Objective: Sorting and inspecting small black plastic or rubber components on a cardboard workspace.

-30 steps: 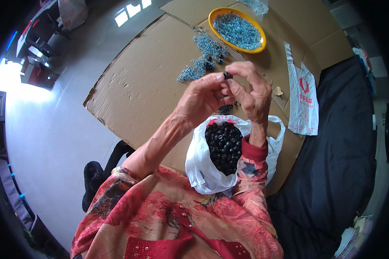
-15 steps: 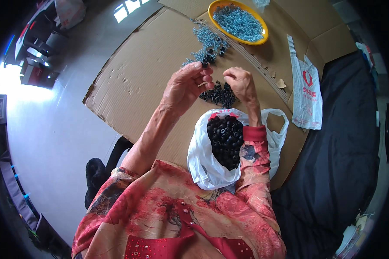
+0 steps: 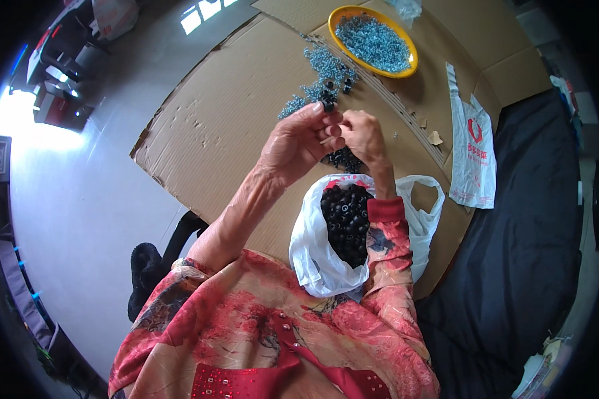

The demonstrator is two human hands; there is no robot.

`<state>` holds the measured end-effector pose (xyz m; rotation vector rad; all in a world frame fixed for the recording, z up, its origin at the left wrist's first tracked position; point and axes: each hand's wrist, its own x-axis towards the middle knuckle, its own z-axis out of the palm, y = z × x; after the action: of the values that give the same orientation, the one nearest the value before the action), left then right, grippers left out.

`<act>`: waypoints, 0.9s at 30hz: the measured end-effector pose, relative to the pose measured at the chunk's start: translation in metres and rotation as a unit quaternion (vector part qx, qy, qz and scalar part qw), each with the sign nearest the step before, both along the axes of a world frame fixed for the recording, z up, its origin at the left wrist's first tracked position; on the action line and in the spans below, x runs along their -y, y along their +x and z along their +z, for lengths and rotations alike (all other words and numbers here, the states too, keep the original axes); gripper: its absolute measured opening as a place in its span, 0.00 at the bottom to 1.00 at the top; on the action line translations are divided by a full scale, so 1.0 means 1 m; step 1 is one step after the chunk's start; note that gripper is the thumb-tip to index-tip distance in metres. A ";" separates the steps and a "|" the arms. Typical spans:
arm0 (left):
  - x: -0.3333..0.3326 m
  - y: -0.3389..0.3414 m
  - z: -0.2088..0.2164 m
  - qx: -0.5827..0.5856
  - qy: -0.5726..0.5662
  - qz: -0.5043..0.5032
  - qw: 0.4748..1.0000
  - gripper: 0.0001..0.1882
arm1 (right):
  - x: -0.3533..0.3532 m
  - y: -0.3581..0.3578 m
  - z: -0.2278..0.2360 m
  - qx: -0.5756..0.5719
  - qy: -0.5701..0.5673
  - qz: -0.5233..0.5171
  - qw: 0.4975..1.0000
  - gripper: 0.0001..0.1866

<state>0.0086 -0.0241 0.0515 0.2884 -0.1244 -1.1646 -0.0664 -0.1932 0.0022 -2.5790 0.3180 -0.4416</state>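
Observation:
Between the thumb and index finger of my left hand (image 3: 301, 143) is a small round black plastic piece (image 3: 328, 106). My right hand (image 3: 365, 138) is closed beside it, its fingertips touching or nearly touching the left fingers; whatever it pinches is hidden. Below the hands, a pile of small black parts (image 3: 345, 160) lies on the cardboard, partly covered by them. Just beyond my left hand are loose bluish metal pieces, like small screws (image 3: 323, 66), with a few black pieces among them. Nearer my body, an open white plastic bag (image 3: 307, 249) is full of round black pieces (image 3: 345, 219).
A yellow plate (image 3: 414, 61) heaped with bluish metal pieces stands at the far side of the cardboard sheet (image 3: 206, 113). A flat white plastic bag (image 3: 474, 156) lies at the right, beside black fabric (image 3: 519, 199). Grey floor (image 3: 93, 219) stretches along the left.
My right hand has moved left and up against my left hand. The left hand has shifted slightly right, still pinching the black piece. The view has tilted a little.

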 end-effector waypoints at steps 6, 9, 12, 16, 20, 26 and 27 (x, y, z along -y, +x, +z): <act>0.003 -0.013 0.017 -0.013 -0.027 -0.010 0.999 0.09 | -0.027 -0.022 0.101 0.188 0.339 -0.018 0.922 0.05; 0.006 -0.021 0.029 0.010 -0.026 -0.011 1.000 0.10 | -0.034 -0.022 0.116 0.290 0.406 0.100 0.861 0.06; 0.007 -0.028 0.038 0.013 -0.029 -0.024 0.999 0.10 | -0.038 -0.023 0.120 0.320 0.391 0.172 0.845 0.06; 0.008 -0.032 0.044 0.031 -0.018 -0.019 0.999 0.10 | -0.039 -0.024 0.120 0.319 0.394 0.173 0.844 0.06; 0.007 -0.031 0.043 0.039 -0.009 -0.005 0.999 0.11 | -0.039 -0.026 0.119 0.309 0.404 0.166 0.845 0.06; 0.008 -0.030 0.039 0.048 -0.012 -0.006 0.999 0.10 | -0.035 -0.028 0.118 0.292 0.409 0.175 0.847 0.06; 0.008 -0.030 0.040 0.051 -0.003 -0.009 0.999 0.10 | -0.034 -0.028 0.118 0.291 0.410 0.176 0.847 0.06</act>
<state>-0.0215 -0.0324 0.0915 0.3410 -0.2200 -1.1675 -0.0940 -0.1593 0.1202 -1.5208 -0.1674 -0.7260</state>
